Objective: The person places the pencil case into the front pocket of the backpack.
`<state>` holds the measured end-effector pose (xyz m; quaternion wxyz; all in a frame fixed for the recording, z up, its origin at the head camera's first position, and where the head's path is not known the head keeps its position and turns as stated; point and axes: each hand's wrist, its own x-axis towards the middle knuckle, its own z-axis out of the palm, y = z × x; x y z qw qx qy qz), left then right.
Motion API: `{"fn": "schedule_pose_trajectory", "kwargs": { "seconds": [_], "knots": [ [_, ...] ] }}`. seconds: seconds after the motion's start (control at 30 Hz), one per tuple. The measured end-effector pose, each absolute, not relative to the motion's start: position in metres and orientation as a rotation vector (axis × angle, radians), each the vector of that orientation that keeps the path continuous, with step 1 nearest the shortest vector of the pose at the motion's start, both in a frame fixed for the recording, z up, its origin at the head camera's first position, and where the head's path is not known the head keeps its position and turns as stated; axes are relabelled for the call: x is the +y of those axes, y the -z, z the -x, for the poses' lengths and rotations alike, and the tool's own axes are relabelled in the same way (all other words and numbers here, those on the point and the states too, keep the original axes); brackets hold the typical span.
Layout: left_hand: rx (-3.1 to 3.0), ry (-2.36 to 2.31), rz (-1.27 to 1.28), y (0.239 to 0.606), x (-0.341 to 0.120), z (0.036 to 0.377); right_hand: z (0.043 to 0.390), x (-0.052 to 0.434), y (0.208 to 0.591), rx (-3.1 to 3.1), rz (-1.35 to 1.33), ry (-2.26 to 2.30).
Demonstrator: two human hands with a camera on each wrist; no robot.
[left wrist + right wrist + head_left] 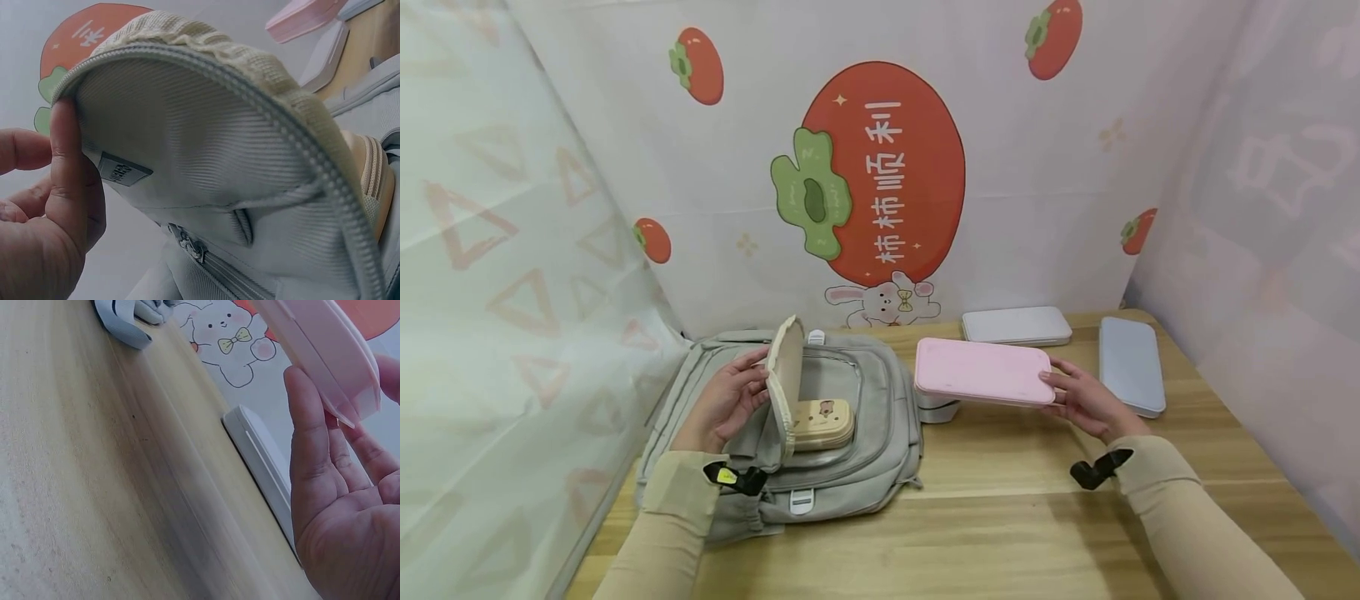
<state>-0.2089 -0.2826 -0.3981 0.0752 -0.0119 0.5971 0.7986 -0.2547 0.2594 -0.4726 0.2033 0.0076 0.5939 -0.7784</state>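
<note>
My left hand (724, 406) holds up the unzipped flap (786, 382) of the grey backpack (880, 433), which lies flat on the counter (1000, 517). My fingers (65, 169) curl round the flap's zipped edge, thumb on one face and the others behind it, so the flap stands nearly upright over the open pocket. Inside that pocket, just right of the flap and close beside my left fingers but not touching them, lies a beige box (824, 422) with a small bear print on its lid.

To the right of the backpack, my right hand (1086, 402) grips the near right end of a pink box (981, 372). My thumb lies along the box's side and the other fingers (312, 456) support it from beneath, so the hand is half closed round that edge and the box is lifted above the counter, its far end reaching toward the backpack. Under that far end, beside the backpack, a white container (936, 408) shows partly.

Farther from the backpack, a pale blue box (1130, 365) lies on the counter right of my right hand. Beyond the pink box, a white box (1017, 326) rests against the backdrop (880, 167), printed with a big red persimmon and a rabbit.
</note>
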Motion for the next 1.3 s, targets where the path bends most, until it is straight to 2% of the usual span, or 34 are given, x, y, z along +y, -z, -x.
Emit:
{"fn": "schedule_pose_trajectory", "kwargs": {
  "seconds": [0.27,0.6,1.3],
  "knots": [
    [1.788,-2.401,0.047,0.396,-0.280,0.208,0.259,0.252,0.471,1.647,0.052,2.175],
    [1.800,-2.403,0.071,0.396,-0.280,0.208,0.259,0.235,0.465,1.613,-0.029,2.191],
    [1.759,-2.424,0.055,0.397,-0.281,0.209,0.267,0.203,0.459,1.648,-0.006,2.150]
  ]
}}
